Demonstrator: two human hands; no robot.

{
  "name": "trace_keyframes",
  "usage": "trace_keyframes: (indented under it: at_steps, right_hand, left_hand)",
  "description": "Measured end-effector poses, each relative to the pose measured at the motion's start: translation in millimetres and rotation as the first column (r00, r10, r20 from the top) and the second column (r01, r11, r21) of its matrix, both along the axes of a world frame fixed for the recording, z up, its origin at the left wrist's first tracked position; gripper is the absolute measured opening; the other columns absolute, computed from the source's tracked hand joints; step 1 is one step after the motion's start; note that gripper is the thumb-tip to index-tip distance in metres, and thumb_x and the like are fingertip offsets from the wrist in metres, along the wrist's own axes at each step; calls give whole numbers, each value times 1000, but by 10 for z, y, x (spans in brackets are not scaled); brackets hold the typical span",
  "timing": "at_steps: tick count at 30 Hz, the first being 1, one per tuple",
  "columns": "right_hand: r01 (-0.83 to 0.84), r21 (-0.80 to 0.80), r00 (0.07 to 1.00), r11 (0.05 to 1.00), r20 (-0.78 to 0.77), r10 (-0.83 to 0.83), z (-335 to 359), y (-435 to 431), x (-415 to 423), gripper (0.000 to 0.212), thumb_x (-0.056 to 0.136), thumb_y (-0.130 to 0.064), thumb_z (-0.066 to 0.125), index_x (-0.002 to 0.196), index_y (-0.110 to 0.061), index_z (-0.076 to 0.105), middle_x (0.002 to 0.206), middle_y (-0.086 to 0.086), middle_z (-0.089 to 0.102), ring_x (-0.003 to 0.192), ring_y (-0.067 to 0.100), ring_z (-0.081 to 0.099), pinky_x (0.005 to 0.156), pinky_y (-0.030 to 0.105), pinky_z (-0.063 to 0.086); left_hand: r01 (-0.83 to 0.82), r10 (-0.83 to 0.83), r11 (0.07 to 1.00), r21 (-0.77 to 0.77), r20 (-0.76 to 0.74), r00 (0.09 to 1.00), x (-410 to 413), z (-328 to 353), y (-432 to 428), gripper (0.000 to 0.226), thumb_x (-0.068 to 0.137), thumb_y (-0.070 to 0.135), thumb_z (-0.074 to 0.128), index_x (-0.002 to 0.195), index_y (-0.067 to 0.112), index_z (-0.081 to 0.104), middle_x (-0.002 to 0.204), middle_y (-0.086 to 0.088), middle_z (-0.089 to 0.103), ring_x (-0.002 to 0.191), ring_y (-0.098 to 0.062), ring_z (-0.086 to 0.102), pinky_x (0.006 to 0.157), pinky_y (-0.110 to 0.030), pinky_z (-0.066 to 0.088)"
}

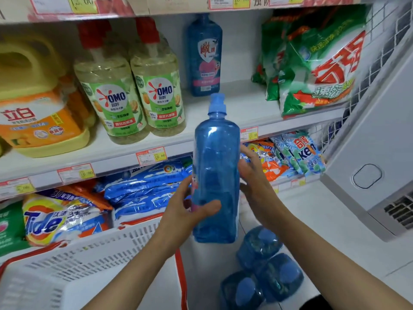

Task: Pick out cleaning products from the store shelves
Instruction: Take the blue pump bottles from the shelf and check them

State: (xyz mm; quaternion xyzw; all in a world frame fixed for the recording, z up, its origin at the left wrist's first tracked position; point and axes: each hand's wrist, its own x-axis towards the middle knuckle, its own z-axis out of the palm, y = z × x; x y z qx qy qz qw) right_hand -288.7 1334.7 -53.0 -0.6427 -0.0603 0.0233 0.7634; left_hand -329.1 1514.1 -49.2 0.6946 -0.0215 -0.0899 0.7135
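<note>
your left grip [190,206] wraps the lower half of the clear blue bottle [215,166], thumb across the front and fingers behind. your right grip [253,175] cups its right side, fingers curled round the back. the bottle stands upright in the air, blue cap on top, in front of the middle shelf edge [125,161].

under your left forearm sits a white slotted basket [89,265] with a red handle [181,276]; its inside is mostly out of sight. three floor bottles [259,245], blue too, cluster low down just right of it.

on the shelf behind, one matching bottle [204,54] stands with open room on both sides, between the omo bottles [111,95] and green detergent bags [317,70]. a white freezer [368,142] crowds your right.
</note>
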Motion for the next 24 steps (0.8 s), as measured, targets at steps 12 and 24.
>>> trace_keyframes:
  at_steps: [12, 24]
  right_hand:
    - [130, 139, 978, 982, -179, -104, 74, -27, -3, 73, 65, -39, 89, 124, -11, 54, 106, 12, 73, 89, 28, 74, 71, 41, 61]
    - [282, -42, 948, 959, -144, -285, 73, 168, -18, 113, 45, -52, 85, 137, -26, 24, 124, 0, 57, 104, 13, 67, 79, 30, 60]
  left_hand:
    - [256, -246, 958, 132, -82, 966, 212, -41, 177, 59, 74, 70, 61, 121, 33, 60, 113, 9, 71, 104, -11, 68, 86, -28, 54]
    - [-206, -11, 607, 768, 267, 964, -59, -71, -94, 85, 47, 80, 63, 120, 43, 38, 100, 30, 47, 86, 4, 51, 73, -19, 43]
